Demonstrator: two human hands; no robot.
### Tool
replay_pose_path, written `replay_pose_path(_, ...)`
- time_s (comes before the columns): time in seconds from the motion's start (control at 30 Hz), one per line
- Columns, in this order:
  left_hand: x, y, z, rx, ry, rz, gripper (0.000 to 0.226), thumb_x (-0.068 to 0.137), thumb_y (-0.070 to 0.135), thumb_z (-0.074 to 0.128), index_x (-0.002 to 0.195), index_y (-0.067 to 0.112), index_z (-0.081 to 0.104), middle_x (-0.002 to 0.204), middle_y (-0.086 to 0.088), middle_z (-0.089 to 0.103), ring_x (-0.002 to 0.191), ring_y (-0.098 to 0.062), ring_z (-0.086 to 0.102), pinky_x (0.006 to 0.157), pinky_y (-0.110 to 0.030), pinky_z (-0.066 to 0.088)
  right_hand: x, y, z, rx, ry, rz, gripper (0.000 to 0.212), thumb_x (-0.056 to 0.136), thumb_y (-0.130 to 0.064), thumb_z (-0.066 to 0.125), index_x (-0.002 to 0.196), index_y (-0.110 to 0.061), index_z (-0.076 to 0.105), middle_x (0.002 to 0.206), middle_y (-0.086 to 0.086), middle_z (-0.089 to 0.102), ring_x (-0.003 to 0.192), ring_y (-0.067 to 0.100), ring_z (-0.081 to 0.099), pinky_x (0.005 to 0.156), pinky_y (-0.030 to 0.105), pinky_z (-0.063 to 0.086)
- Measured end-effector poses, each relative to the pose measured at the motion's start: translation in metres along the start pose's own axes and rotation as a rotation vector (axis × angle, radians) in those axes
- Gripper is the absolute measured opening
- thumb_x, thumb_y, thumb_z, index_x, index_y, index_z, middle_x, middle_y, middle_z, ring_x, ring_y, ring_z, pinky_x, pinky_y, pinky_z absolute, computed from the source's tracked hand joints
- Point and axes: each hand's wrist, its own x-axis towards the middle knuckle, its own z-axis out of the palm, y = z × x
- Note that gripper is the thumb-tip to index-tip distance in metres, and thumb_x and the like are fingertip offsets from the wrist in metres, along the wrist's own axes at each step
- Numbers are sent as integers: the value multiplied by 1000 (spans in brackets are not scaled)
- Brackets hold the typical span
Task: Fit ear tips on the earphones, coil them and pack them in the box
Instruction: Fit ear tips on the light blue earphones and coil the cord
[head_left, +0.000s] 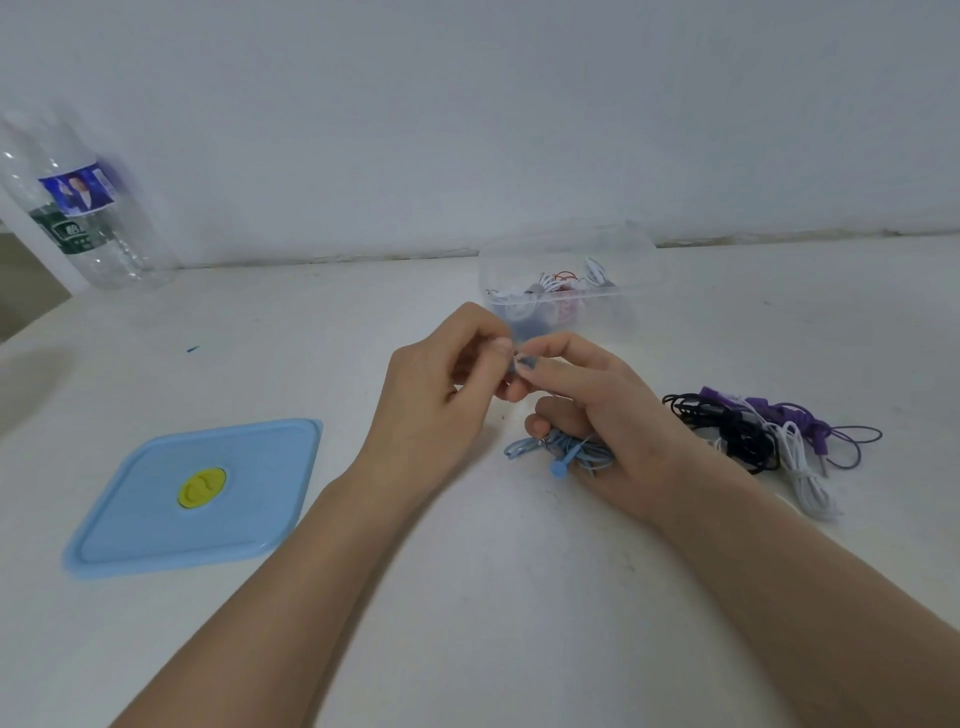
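Blue earphones lie bunched under the right hand, whose lower fingers curl over the cable while thumb and forefinger pinch one small earbud at the top. Meeting it from the left, the left hand pinches the same spot with thumb and fingertips; whether an ear tip sits between them is too small to tell. Both hands are close together, just above the white worktop. Just beyond them stands a clear plastic box with coiled earphones already inside. Its pale blue lid, with a yellow valve in the middle, lies flat at the near left. To the right of the right hand is a tangle of black, white and purple earphones. A clear plastic bottle stands at the far left by the wall.
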Motion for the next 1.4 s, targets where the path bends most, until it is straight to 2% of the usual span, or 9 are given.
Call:
replay_pose_path(0.2, -1, -3, 1, -29, 4, -36, 25, 108, 13, 44, 93, 9, 64, 76, 3, 70, 75, -10, 70, 74, -23, 53, 1, 1, -2, 12, 16, 13, 8, 92, -11, 64, 99, -10, 67, 77, 11, 65, 56, 17, 30, 53, 23, 46)
replay_pose_path(0.3, 0, -6, -1, -86, 16, -53, 28, 108, 14, 37, 103, 11, 64, 83, 0, 73, 79, -19, 72, 82, -35, 57, 1, -1, -1, 31, 30, 26, 6, 91, -9, 62, 94, -10, 67, 72, 6, 63, 55, 16, 30, 52, 22, 45)
replay_pose_path(0.5, -1, -5, -4, -130, -15, -20, 17, 104, 1, 48, 94, 9, 59, 82, -4, 72, 72, -17, 69, 73, -19, 51, 3, -4, -3, 99, 39, 37, 10, 90, -8, 59, 91, -11, 68, 71, 5, 59, 51, 15, 31, 51, 23, 44)
replay_pose_path(0.73, 0, -5, -1, -229, -43, -19, 9, 100, 5, 61, 92, 9, 60, 79, 0, 72, 71, -17, 69, 73, -22, 53, 4, -4, -2, 126, 33, 41, 14, 93, -6, 56, 94, -12, 69, 68, 4, 60, 52, 15, 28, 51, 23, 45)
replay_pose_path(1.0, 3, -10, 0, -359, -70, -60, 11, 98, 4, 63, 90, 0, 57, 75, -6, 69, 70, -18, 64, 74, -26, 54, 2, -4, -3, 163, -5, 37, 16, 94, -7, 54, 102, -4, 68, 70, 5, 61, 45, 11, 39, 51, 22, 44)
replay_pose_path(1.13, 4, -8, 1, -336, -25, -45, 12, 100, 5, 60, 89, 10, 59, 71, 2, 66, 65, -15, 60, 68, -21, 50, 1, -3, 0, 102, -49, 56, 17, 95, -8, 52, 103, -3, 66, 81, 14, 66, 42, 11, 33, 53, 23, 45)
replay_pose_path(1.23, 4, -8, -2, -282, -32, -43, 10, 103, 9, 58, 94, 14, 59, 75, 2, 66, 67, -15, 61, 70, -20, 50, 4, -3, -1, 134, -4, 58, 16, 95, -9, 55, 106, -6, 66, 80, 9, 67, 42, 10, 30, 54, 23, 47)
replay_pose_path(1.33, 0, -10, -4, -99, -78, 28, 8, 100, 21, 53, 94, 15, 55, 79, -3, 62, 69, -20, 58, 66, -26, 47, 9, -5, -7, 226, 79, 38, 16, 96, -10, 55, 109, -8, 65, 78, 4, 67, 38, 8, 28, 57, 22, 50)
replay_pose_path(1.4, -2, -10, -5, 35, -120, 154, 13, 94, 23, 56, 89, 12, 53, 77, -3, 56, 69, -20, 51, 65, -32, 44, 12, -6, -11, 313, 121, 17, 15, 98, -11, 52, 110, -9, 62, 78, 2, 68, 36, 7, 28, 58, 22, 52)
